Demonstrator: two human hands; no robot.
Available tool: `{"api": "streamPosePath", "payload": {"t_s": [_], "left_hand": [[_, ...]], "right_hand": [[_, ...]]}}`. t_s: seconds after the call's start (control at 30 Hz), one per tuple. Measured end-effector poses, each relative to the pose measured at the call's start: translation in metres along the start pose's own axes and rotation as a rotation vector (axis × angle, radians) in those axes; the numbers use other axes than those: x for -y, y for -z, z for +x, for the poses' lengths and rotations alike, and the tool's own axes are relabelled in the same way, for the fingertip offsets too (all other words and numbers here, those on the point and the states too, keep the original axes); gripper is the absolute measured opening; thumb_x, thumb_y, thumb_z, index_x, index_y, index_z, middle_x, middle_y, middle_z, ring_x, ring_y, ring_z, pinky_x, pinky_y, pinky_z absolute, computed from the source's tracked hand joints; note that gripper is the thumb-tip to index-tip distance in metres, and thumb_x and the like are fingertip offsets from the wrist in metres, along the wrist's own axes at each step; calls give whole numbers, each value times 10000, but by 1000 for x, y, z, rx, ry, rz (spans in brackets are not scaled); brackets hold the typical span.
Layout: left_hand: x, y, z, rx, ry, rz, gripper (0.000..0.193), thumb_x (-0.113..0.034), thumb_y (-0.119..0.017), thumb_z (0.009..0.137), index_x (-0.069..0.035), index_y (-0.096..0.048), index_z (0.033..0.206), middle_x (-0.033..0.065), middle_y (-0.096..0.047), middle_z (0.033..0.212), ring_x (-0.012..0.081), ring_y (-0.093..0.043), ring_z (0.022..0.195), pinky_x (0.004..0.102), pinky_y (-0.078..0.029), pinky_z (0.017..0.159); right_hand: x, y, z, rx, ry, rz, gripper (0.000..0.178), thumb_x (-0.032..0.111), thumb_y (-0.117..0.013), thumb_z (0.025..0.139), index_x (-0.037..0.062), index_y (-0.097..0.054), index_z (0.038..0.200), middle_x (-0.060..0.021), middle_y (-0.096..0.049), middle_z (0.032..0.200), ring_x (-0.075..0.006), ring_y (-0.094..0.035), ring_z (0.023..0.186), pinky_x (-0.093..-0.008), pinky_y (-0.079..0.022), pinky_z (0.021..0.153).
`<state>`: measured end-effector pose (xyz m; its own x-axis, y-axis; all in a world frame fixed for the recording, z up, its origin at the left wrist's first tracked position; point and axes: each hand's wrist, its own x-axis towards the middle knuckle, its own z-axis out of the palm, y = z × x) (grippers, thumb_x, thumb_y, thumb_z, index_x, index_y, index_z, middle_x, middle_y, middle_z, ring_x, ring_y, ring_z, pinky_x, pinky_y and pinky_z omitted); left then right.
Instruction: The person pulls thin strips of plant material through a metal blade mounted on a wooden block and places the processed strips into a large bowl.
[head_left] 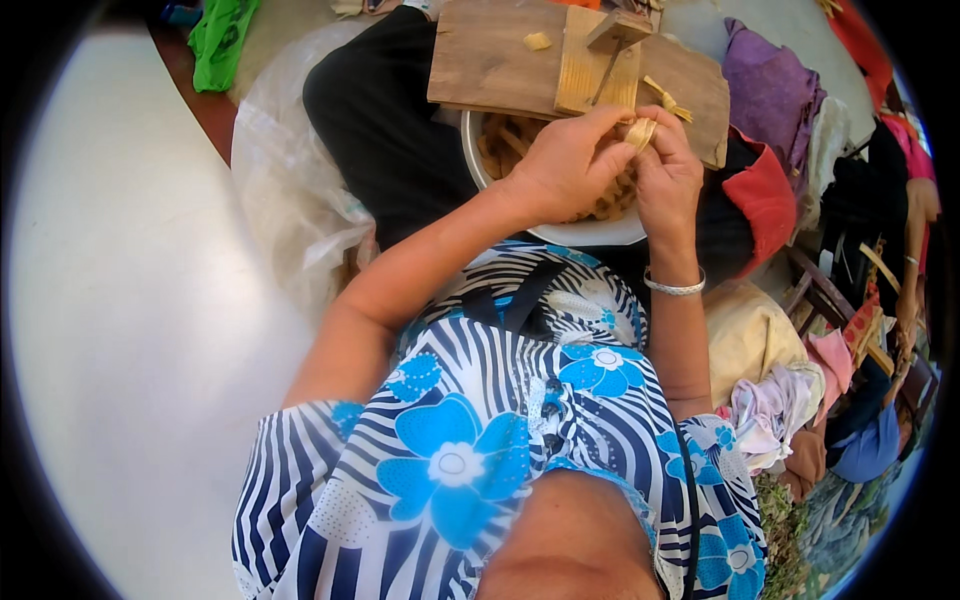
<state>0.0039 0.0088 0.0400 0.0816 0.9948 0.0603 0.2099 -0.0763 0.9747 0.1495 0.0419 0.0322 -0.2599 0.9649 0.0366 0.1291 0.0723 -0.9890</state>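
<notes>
The bowl (pixel 590 236), white-rimmed, sits between the person's dark-trousered legs and holds many small brown pieces (pixel 500 145). The strip (pixel 641 133), pale yellow and folded into a small bundle, is held above the bowl's far right edge. The left hand (pixel 570 165) reaches over the bowl, its thumb and forefinger closed on the strip's left side. The right hand (pixel 670 180), at the bowl's right edge, has its fingers pinched together on the strip from the other side; how much of it they cover is hard to tell. A bracelet (pixel 675 288) circles the right wrist, just beyond the bowl's near right rim.

Past the bowl's far side, and overlapping it, lies a board (pixel 495 55). On it are a lighter slat (pixel 573 75), a thin rod (pixel 606 72) with a wooden block (pixel 618 30) at its top, a small yellow piece (pixel 537 41) and a tied yellow knot (pixel 667 100).

Right of the bowl are a red cloth (pixel 762 195) and, farther off, a purple cloth (pixel 765 85). Left of the bowl, beyond the leg, spreads a clear plastic sheet (pixel 290 150). Well to the bowl's right shows another person's arm (pixel 908 280).
</notes>
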Motion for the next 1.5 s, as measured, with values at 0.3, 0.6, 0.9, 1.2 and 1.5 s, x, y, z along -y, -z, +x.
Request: {"api": "streamPosePath", "payload": {"t_s": [0.3, 0.6, 0.9, 1.2, 1.5], "left_hand": [[8, -5, 7, -53, -52, -220, 373, -103, -544, 906, -20, -447, 1257, 129, -629, 900, 190, -606, 792, 292, -485, 701], [18, -7, 18, 68, 216, -226, 364, -205, -541, 894, 33, -503, 1168, 140, -625, 779, 170, -591, 710, 299, -477, 646], [16, -8, 16, 40, 244, -278, 236, -167, -498, 915, 15, -606, 1018, 19, -557, 729, 81, -490, 653, 245, -419, 579], [31, 15, -16, -96, 79, 38, 163, -161, -550, 905, -9, -609, 914, 109, -616, 736, 187, -588, 672, 305, -473, 641], [18, 16, -2, -72, -135, 235, 122, -108, -591, 862, -22, -609, 947, 127, -634, 836, 258, -610, 764, 324, -484, 690]], "right_hand": [[-6, 2, 2, 5, 204, -379, 153, 62, -611, 841, -13, -663, 965, -110, -624, 1168, -216, -597, 998, -322, -456, 858], [-8, 2, 9, -71, 573, -733, 26, 56, -620, 724, 30, -619, 727, -95, -651, 1048, -293, -578, 924, -396, -427, 811], [3, 11, 4, -167, 283, -329, 103, 50, -603, 840, -45, -644, 840, -146, -573, 1164, -244, -567, 1022, -304, -439, 875], [-29, 39, 23, -296, -56, 234, 226, 162, -593, 917, -10, -632, 1058, -73, -586, 1154, -136, -548, 1005, -250, -442, 837], [5, 35, 11, 302, -313, -23, 271, 196, -628, 899, -4, -629, 1082, 9, -629, 836, -45, -546, 709, -195, -441, 617]]}}
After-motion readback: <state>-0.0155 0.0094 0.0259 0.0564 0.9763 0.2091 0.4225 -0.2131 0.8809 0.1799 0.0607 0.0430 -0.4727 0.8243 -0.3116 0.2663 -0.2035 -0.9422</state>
